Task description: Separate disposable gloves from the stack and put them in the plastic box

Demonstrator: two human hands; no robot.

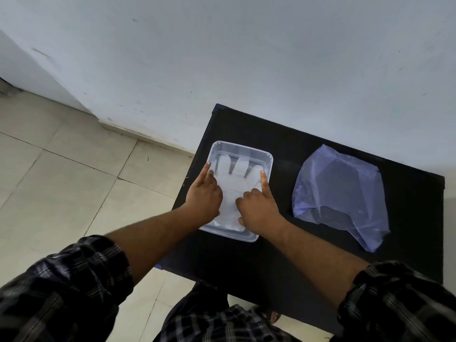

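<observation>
My index fingers (263, 180) point straight, the rest curled, as left hand (203, 193) and right hand (256, 206) press a clear disposable glove (230, 183) flat inside the plastic box (270, 156). It sits on a black table (246, 255) against a white wall (222, 58), beside a bluish plastic bag (340, 191), over beige floor tiles (61, 181).

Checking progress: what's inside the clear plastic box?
Translucent disposable gloves lie flat inside the clear rectangular plastic box, pressed by the left hand and right hand. How many are layered is hidden.

A black bench (320, 257) stands against a pale grey-white wall (246, 58) marked with small scuffs. Beige floor tiles (61, 181) with dark grout lines spread to the left. Dark checked sleeves (74, 287) are rolled up past both forearms.
</observation>
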